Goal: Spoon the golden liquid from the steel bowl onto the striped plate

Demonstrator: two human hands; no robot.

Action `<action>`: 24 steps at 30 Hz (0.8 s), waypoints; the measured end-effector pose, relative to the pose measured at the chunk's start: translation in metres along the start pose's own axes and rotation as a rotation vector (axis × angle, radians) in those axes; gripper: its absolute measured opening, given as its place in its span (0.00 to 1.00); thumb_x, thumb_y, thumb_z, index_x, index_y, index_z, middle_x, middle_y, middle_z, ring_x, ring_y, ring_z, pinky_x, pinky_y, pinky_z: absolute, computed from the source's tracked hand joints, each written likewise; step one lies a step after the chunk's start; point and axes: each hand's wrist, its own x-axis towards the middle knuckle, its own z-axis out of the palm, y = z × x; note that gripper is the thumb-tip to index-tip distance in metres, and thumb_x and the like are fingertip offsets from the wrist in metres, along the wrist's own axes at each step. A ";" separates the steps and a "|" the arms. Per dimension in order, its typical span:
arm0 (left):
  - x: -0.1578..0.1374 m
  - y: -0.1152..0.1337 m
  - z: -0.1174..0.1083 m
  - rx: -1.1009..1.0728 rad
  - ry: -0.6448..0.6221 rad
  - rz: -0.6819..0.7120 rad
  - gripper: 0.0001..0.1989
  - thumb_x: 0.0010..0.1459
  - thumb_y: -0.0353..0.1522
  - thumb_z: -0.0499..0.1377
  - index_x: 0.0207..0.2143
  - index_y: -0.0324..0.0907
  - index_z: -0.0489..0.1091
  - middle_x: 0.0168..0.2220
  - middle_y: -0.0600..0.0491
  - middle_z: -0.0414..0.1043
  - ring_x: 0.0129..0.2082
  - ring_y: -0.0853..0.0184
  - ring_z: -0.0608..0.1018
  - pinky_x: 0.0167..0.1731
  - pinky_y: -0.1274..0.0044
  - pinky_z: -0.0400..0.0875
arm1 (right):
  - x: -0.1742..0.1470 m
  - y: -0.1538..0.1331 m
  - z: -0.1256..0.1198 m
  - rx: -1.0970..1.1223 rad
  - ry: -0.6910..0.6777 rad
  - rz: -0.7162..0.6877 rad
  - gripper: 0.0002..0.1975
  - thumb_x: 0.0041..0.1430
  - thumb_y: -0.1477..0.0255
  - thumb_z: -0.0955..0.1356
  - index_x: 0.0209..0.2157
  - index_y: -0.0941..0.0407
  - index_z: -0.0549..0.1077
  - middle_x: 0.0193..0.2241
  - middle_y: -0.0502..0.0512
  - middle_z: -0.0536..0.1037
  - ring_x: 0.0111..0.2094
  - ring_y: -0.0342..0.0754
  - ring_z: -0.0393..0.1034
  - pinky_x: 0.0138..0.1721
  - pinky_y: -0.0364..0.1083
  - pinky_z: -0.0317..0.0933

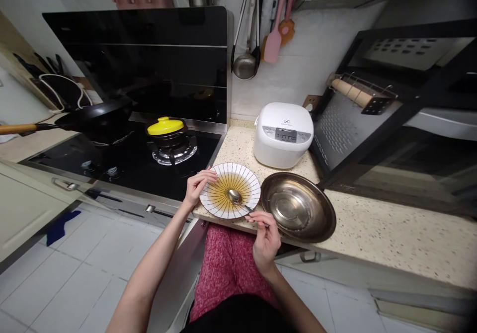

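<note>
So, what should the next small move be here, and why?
Probably a gentle stir: the right hand grips the shiny metal spoon, its bowl sits amid what looks like amber liquid in the round white plate with black radiating lines, and the left hand touches the rim, placed to steady it.

Left grip (196,186) palm down, fingers (208,175) extended; right grip (267,237) curled, pinching; forearms (158,256) angled inward.

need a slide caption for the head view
Left hand at the rim of a plate, right hand holding a spoon over it, metal bowl alongside.
</note>
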 end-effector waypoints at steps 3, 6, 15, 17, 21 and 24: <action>0.000 0.000 0.000 -0.004 0.000 0.003 0.18 0.70 0.37 0.56 0.34 0.41 0.84 0.39 0.44 0.85 0.45 0.53 0.83 0.62 0.53 0.68 | -0.001 -0.002 0.001 0.045 0.059 0.048 0.11 0.73 0.75 0.62 0.38 0.54 0.74 0.35 0.53 0.80 0.36 0.46 0.78 0.39 0.48 0.74; 0.000 0.001 0.000 -0.005 -0.006 0.007 0.18 0.70 0.37 0.56 0.34 0.42 0.84 0.39 0.44 0.85 0.45 0.54 0.83 0.62 0.53 0.68 | 0.000 -0.003 0.002 0.074 0.094 0.059 0.11 0.73 0.75 0.62 0.38 0.54 0.74 0.35 0.52 0.80 0.36 0.46 0.78 0.38 0.47 0.73; 0.001 0.001 -0.001 0.003 -0.002 -0.010 0.18 0.69 0.38 0.56 0.33 0.42 0.84 0.39 0.44 0.85 0.45 0.53 0.83 0.63 0.52 0.67 | 0.004 -0.012 -0.001 0.090 0.136 0.059 0.10 0.73 0.75 0.62 0.37 0.54 0.74 0.35 0.52 0.79 0.35 0.46 0.78 0.38 0.47 0.73; 0.001 0.001 -0.001 0.003 -0.002 -0.010 0.18 0.69 0.38 0.56 0.33 0.42 0.84 0.39 0.44 0.85 0.45 0.53 0.83 0.62 0.53 0.68 | 0.006 -0.014 -0.003 0.088 0.143 0.051 0.10 0.73 0.75 0.62 0.38 0.54 0.74 0.35 0.52 0.79 0.35 0.45 0.78 0.37 0.47 0.73; 0.001 0.003 -0.001 0.009 -0.004 -0.013 0.18 0.70 0.38 0.56 0.34 0.42 0.83 0.39 0.44 0.85 0.45 0.54 0.83 0.63 0.53 0.67 | 0.008 -0.015 -0.007 0.055 0.162 0.022 0.10 0.73 0.75 0.62 0.38 0.54 0.73 0.35 0.52 0.79 0.36 0.46 0.78 0.38 0.47 0.74; 0.001 0.003 -0.002 0.009 -0.005 -0.013 0.18 0.70 0.38 0.56 0.34 0.42 0.83 0.39 0.45 0.85 0.45 0.54 0.83 0.63 0.52 0.67 | 0.011 -0.014 -0.011 0.025 0.181 -0.007 0.09 0.73 0.74 0.63 0.38 0.54 0.73 0.34 0.53 0.79 0.36 0.47 0.77 0.38 0.49 0.75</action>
